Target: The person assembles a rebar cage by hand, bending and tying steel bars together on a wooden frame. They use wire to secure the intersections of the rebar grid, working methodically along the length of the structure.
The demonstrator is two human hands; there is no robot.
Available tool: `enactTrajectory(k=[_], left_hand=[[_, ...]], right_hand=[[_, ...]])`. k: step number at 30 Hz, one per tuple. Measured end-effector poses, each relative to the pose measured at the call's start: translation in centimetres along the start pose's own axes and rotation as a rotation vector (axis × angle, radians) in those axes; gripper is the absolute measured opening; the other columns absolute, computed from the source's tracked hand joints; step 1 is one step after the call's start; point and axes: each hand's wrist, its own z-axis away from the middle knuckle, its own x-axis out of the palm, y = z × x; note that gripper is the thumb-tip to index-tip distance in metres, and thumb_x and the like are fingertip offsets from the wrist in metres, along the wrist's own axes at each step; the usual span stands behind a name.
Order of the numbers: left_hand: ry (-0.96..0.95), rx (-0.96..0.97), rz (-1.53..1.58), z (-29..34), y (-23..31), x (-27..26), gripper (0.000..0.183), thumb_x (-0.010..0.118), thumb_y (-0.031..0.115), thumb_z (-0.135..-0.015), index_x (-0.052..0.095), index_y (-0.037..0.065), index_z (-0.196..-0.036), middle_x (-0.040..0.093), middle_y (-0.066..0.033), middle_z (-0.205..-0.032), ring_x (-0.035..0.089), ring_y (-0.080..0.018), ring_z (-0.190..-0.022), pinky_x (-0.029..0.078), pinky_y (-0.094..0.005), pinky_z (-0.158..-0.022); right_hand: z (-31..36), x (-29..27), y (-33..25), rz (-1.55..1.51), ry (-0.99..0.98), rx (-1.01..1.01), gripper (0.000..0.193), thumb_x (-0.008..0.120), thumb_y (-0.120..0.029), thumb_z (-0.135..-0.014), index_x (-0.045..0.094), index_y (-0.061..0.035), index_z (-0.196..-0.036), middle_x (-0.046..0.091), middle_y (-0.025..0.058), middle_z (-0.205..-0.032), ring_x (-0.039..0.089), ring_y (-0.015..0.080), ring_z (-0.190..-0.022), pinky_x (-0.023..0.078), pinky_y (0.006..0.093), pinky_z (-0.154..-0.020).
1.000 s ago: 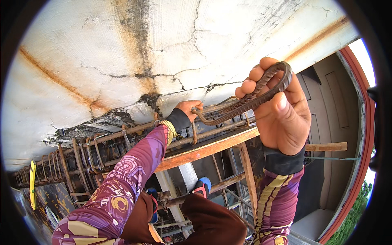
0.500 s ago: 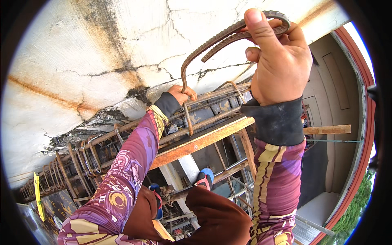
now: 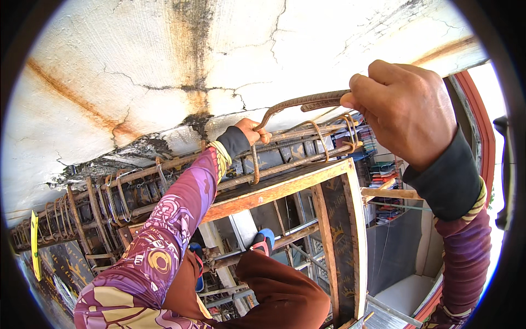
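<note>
My right hand (image 3: pixel 402 112) is closed in a fist around the looped end of a bent ribbed rebar (image 3: pixel 307 102), held out to the right in front of the wall. The bar curves down at its left end into my left hand (image 3: pixel 255 131), whose fingers are wrapped around it. Below those fingers a steel leg hooks at the long rusty rebar (image 3: pixel 296 166) of a cage; it looks like the same bar, though the fingers hide the join. A rebar stirrup (image 3: pixel 322 140) stands on the cage just right of my left hand.
A cracked, rust-stained white wall (image 3: pixel 148 44) rises behind the cage. A wooden formwork frame (image 3: pixel 263 198) runs along its near side. Several stirrups crowd the cage at left, near a yellow level-like strip (image 3: pixel 35 247). My sandalled foot (image 3: pixel 264 241) is on poles below.
My right hand has turned over, back of the hand now up, and moved lower and to the right, tilting the bent rebar flatter. My left hand keeps its hold. The view has shifted.
</note>
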Motion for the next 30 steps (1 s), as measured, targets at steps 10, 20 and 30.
enactTrajectory(k=[10,20,30], left_hand=[[-0.050,0.001,-0.278,0.3,1.1,-0.7,0.049,0.050,-0.009,-0.078,0.054,-0.001,-0.126,0.064,-0.0140,-0.116,0.061,-0.0226,-0.110,0.051,-0.0360,-0.090],[0.515,-0.323,0.948,11.6,5.5,10.3,0.025,0.063,0.021,-0.095,0.057,0.005,-0.113,0.068,-0.0144,-0.108,0.068,-0.0279,-0.096,0.057,-0.0433,-0.084],[0.119,-0.239,1.179,10.0,5.1,14.5,0.031,0.058,0.026,-0.100,0.054,0.007,-0.123,0.068,-0.0122,-0.113,0.069,-0.0263,-0.097,0.058,-0.0400,-0.082]], right_hand=[[-0.9,0.7,-0.7,-0.047,-0.270,0.532,0.029,0.062,-0.024,-0.093,0.069,-0.0017,-0.077,0.060,0.0188,-0.061,0.060,0.0369,-0.057,0.048,0.0456,-0.056],[-1.6,0.4,-3.4,0.213,-0.354,0.393,0.030,0.056,-0.030,-0.097,0.057,-0.0063,-0.078,0.061,0.0135,-0.062,0.062,0.0314,-0.053,0.047,0.0411,-0.047],[-0.2,0.4,-1.0,-0.191,-0.741,0.803,0.041,0.054,-0.034,-0.098,0.067,0.0007,-0.081,0.063,0.0245,-0.073,0.062,0.0457,-0.074,0.050,0.0490,-0.067]])
